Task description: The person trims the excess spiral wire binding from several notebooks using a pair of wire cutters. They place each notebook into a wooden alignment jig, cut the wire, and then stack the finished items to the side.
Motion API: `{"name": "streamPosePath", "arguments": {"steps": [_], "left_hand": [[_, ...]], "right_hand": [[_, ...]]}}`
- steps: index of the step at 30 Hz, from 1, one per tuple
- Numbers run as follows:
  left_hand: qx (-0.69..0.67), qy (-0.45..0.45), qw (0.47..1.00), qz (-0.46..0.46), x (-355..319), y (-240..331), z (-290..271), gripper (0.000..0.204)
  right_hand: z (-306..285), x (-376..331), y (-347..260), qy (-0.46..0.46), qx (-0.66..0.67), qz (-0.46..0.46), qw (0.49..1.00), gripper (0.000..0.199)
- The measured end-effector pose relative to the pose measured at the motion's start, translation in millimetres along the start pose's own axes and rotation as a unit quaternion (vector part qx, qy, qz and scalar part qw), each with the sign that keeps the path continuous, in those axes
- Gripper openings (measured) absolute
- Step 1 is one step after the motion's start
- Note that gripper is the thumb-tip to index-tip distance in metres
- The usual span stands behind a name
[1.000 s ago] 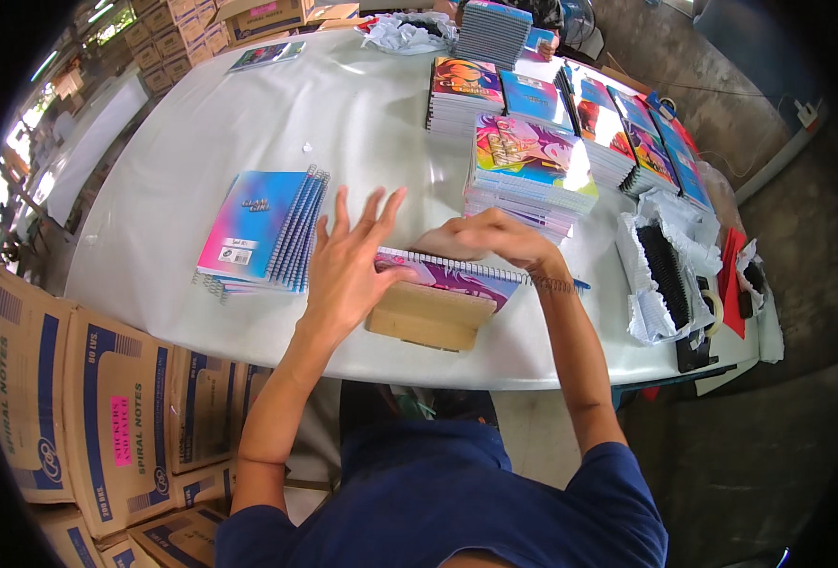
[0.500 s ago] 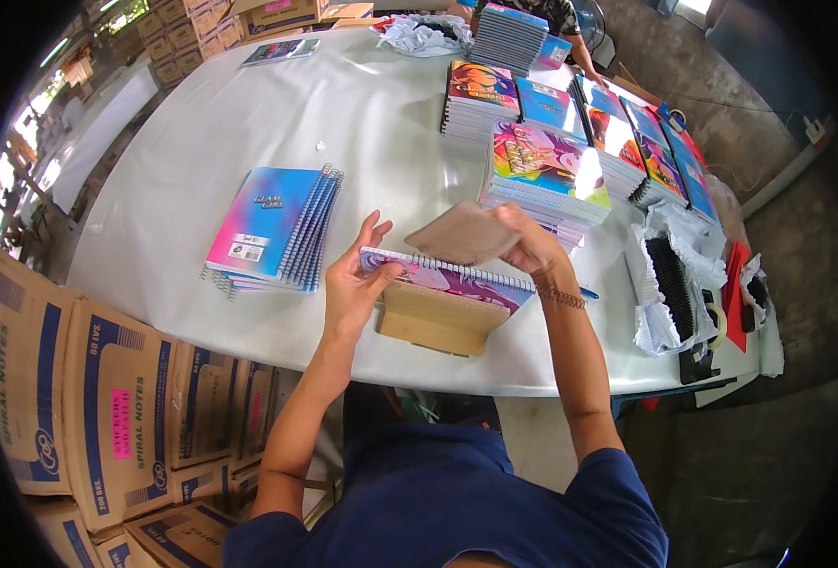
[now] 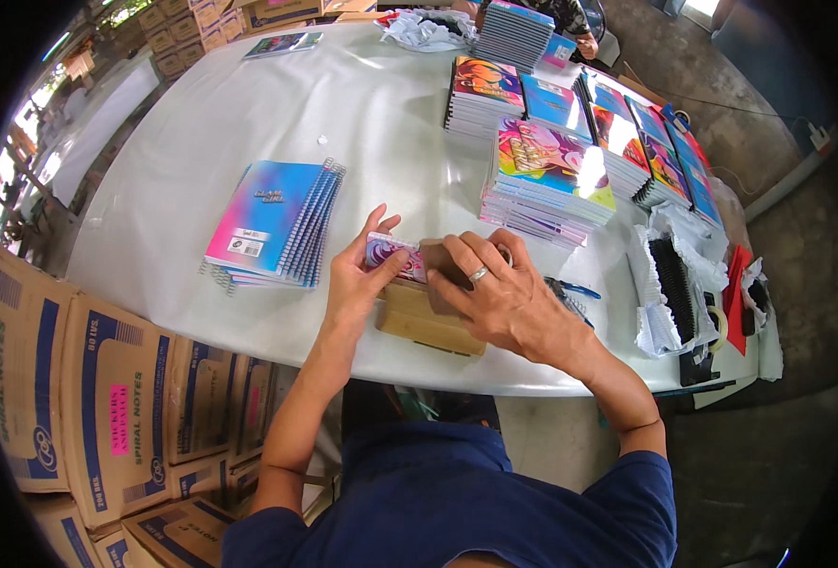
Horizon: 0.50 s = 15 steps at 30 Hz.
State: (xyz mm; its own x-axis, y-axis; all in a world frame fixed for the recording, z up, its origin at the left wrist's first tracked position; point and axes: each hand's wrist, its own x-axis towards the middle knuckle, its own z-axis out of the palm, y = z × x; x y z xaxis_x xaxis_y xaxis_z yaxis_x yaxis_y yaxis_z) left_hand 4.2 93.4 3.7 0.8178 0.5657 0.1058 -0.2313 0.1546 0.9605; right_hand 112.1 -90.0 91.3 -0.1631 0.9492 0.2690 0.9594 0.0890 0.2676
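Your right hand has come down from behind the notebook, where it held up the brown pad, and now lies across the notebook's right part. Half a second ago the pad stood clear above the wire-bound top edge; now it folds over that edge and down the front, hiding most of the cover. You have the pad gripped between bent fingers along its top and a thumb lower on its front, though the fingertips on the far side are hidden.

Your left hand stays at the notebook's left end, pinching it: the thumb presses on the purple cover, the fingers reach up behind. The notebook is propped, spine up, at the cardboard block, near the middle of the tabletop's near edge.

Just beyond your right wrist, a blue pen shows more fully than it did. To your left, the pink-and-blue notebook stack keeps its place, as does the colourful notebook stack to the right of centre. White wrapping around black coils lies by the tabletop's right edge, unmoved. At the far edge, a co-worker's hand is drawn back from the books it reached toward.
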Motion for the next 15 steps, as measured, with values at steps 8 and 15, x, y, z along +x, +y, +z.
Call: {"name": "streamPosePath", "arguments": {"steps": [8,15], "left_hand": [[-0.003,0.009,1.000,0.016,0,-5,-3,0.071],[-0.017,-0.007,1.000,0.012,1,-6,-5,0.075]], "right_hand": [[-5,-6,-17,-0.043,0.101,-0.020,0.994,0.052],[2,-10,-16,-0.071,0.208,-0.064,0.973,0.052]]}}
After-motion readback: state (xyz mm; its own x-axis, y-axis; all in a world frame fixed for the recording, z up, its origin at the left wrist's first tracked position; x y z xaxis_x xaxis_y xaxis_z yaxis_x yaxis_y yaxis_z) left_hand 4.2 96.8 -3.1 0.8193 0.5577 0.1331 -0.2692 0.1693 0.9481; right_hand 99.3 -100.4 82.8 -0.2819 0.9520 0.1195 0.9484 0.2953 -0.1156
